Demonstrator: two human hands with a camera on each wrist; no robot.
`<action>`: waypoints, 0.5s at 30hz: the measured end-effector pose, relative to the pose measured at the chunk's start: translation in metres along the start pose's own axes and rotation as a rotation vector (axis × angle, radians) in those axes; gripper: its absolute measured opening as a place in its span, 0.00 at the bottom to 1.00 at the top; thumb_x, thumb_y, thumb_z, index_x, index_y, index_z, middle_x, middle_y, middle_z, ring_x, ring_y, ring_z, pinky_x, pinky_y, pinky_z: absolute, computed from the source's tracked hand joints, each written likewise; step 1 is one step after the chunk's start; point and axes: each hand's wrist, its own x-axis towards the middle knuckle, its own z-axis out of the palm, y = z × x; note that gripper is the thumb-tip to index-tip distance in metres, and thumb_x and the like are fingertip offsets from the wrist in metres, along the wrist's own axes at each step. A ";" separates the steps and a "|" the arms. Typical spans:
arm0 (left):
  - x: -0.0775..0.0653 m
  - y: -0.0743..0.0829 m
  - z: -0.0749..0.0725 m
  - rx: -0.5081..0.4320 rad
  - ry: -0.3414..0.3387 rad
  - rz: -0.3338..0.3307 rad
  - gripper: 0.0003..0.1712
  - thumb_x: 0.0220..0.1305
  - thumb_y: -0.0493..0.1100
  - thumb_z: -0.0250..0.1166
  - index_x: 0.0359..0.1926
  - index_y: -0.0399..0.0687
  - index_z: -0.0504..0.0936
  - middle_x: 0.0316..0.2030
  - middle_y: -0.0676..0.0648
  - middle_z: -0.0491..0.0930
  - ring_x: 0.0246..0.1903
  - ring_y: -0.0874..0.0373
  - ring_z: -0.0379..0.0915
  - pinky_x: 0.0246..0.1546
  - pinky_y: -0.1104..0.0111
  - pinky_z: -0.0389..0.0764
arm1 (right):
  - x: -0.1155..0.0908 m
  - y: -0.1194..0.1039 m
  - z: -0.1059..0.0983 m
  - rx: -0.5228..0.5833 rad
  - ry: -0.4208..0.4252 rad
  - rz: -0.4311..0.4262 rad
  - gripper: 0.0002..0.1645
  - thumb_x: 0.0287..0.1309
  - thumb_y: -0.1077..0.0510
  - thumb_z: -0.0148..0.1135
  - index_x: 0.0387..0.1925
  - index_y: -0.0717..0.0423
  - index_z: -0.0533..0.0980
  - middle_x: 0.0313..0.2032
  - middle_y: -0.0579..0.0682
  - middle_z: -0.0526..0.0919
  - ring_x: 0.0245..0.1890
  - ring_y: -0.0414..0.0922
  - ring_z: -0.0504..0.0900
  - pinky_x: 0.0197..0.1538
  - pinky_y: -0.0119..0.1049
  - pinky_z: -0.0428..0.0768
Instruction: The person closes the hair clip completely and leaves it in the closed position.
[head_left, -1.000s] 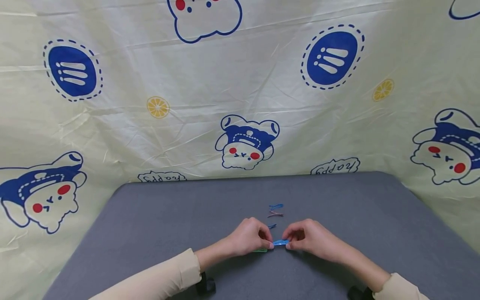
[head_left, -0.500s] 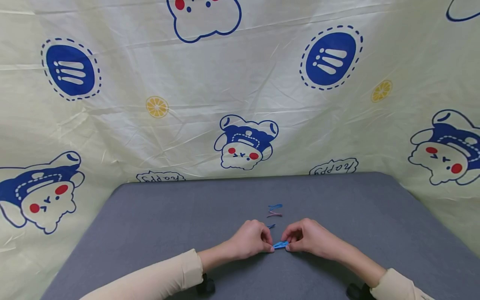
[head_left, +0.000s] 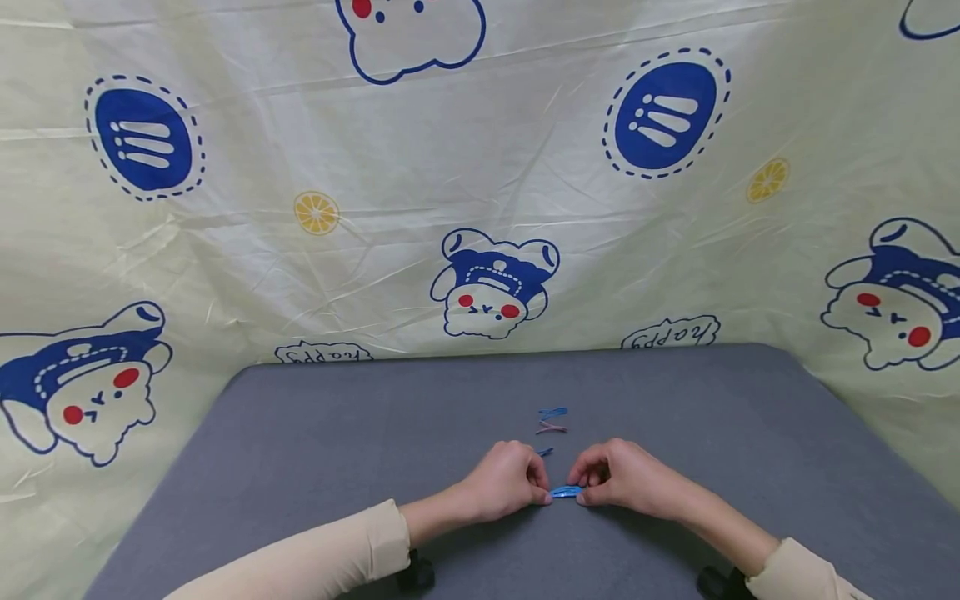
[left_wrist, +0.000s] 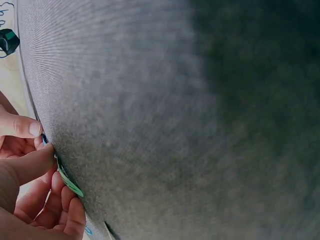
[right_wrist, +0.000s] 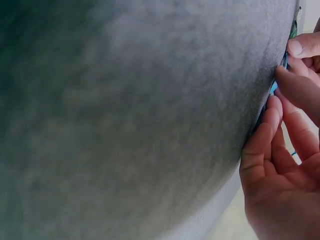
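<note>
A blue snap hair clip (head_left: 566, 492) is low over the grey table, between my two hands. My left hand (head_left: 504, 482) pinches its left end between thumb and forefinger. At the other end, the thumb and forefinger of my right hand (head_left: 628, 475) pinch it too. The left wrist view shows a green hair clip (left_wrist: 70, 185) by the curled lower fingers of my left hand; whether they touch it I cannot tell. In the right wrist view only a sliver of the blue clip shows between the fingertips.
Beyond my hands, a blue clip (head_left: 553, 412) and a pinkish clip (head_left: 552, 427) with spread arms lie on the grey table (head_left: 360, 433). A darker blue clip (head_left: 545, 452) is partly covered by my left hand. A printed cloth (head_left: 405, 167) hangs behind the table.
The blue clip and both hands have shifted slightly nearer and to the right. The clip tilted half a second ago and lies level again. The green clip's edge is now hidden in the head view.
</note>
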 end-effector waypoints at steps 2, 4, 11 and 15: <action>0.000 0.000 -0.001 -0.004 -0.011 -0.008 0.10 0.51 0.39 0.77 0.20 0.51 0.84 0.20 0.63 0.74 0.22 0.72 0.67 0.24 0.78 0.69 | 0.000 0.001 0.000 0.001 -0.007 -0.006 0.08 0.52 0.57 0.74 0.35 0.48 0.84 0.29 0.41 0.80 0.28 0.37 0.75 0.32 0.32 0.74; -0.001 0.001 -0.004 0.002 -0.029 -0.014 0.09 0.51 0.39 0.77 0.22 0.51 0.84 0.21 0.63 0.74 0.22 0.73 0.68 0.25 0.78 0.70 | 0.000 0.002 -0.001 0.027 -0.021 -0.018 0.09 0.52 0.57 0.74 0.37 0.49 0.84 0.30 0.42 0.81 0.30 0.37 0.75 0.33 0.32 0.75; -0.006 0.006 -0.015 0.062 -0.047 0.053 0.06 0.54 0.41 0.76 0.31 0.48 0.86 0.27 0.60 0.76 0.27 0.73 0.70 0.29 0.79 0.72 | -0.005 0.007 -0.011 0.193 -0.052 -0.059 0.11 0.61 0.64 0.65 0.46 0.61 0.82 0.41 0.52 0.84 0.39 0.43 0.81 0.41 0.33 0.79; -0.004 0.006 -0.028 0.002 0.014 0.078 0.04 0.58 0.39 0.73 0.35 0.45 0.87 0.28 0.60 0.76 0.28 0.72 0.70 0.31 0.78 0.73 | -0.004 0.007 -0.017 0.156 -0.012 -0.060 0.12 0.63 0.61 0.65 0.47 0.60 0.82 0.43 0.51 0.84 0.41 0.42 0.81 0.44 0.33 0.79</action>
